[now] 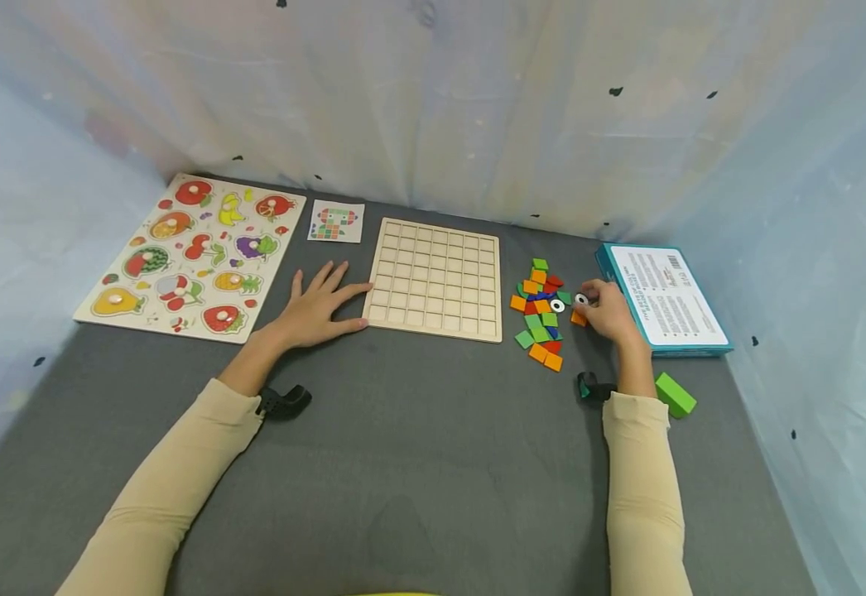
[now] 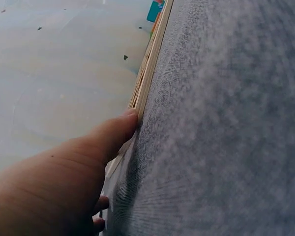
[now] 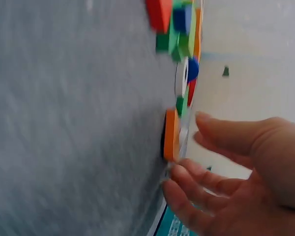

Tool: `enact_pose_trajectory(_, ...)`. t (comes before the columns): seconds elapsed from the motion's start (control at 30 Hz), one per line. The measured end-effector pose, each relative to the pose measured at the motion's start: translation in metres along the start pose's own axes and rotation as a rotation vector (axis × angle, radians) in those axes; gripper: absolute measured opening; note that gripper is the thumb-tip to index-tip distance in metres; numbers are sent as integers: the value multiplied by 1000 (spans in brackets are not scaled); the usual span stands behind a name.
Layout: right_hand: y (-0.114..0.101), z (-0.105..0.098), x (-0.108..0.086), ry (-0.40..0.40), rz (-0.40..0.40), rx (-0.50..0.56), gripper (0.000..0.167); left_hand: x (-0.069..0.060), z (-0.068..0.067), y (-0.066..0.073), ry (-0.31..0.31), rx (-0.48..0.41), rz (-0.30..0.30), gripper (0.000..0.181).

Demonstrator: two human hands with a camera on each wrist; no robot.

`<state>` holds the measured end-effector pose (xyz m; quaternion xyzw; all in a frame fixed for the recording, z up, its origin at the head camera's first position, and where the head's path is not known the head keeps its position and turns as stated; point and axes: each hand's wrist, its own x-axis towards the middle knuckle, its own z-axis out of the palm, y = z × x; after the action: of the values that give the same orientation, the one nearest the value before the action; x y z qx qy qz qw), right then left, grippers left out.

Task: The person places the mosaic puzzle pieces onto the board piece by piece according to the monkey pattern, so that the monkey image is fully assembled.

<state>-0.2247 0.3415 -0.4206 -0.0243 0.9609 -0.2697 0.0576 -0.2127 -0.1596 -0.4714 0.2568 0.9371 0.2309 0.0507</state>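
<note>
The wooden grid board (image 1: 434,280) is laid on the grey tabletop (image 1: 433,430), and its left edge is touched by the left hand (image 1: 316,313), whose fingers are spread wide. To the board's right, coloured pieces (image 1: 539,334) are clustered; there a white ring (image 1: 581,300) and an orange tile (image 1: 578,319) are approached by the right hand (image 1: 607,311), its thumb and fingers loosely bent and parted; whether either piece is touched cannot be told. Farther right of the board, a teal box (image 1: 690,351) is set, its white label (image 1: 670,300) printed with a barcode and text too small to be read. Left of the board, a pattern card (image 1: 336,221) is placed, with a fruit puzzle (image 1: 190,257) beyond it
</note>
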Motion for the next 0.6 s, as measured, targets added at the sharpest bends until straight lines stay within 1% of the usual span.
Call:
enact_pose_trajectory(0.13, -12, 6, 3, 36, -90, -10, 31, 1, -2, 2, 6, -11, 5, 69)
enact_pose_trajectory(0.23, -20, 11, 9, 46, -122, -31, 22, 1, -4, 4, 7, -15, 2, 68)
enact_pose_trajectory(0.3, -24, 13, 14, 42, -116, -49, 19, 1, -4, 5, 6, -18, 1, 67)
enact_pose_trajectory(0.4, -26, 14, 20, 18, -76, -84, 15, 1, -3, 6, 7, -20, 3, 66)
enact_pose_trajectory(0.5, -28, 13, 23, -27, -46, -82, 12, 0, -3, 5, 10, -25, 2, 65)
enact_pose_trajectory(0.6, -29, 13, 24, -50, -48, -59, 10, -1, -2, 4, 10, -27, -3, 65)
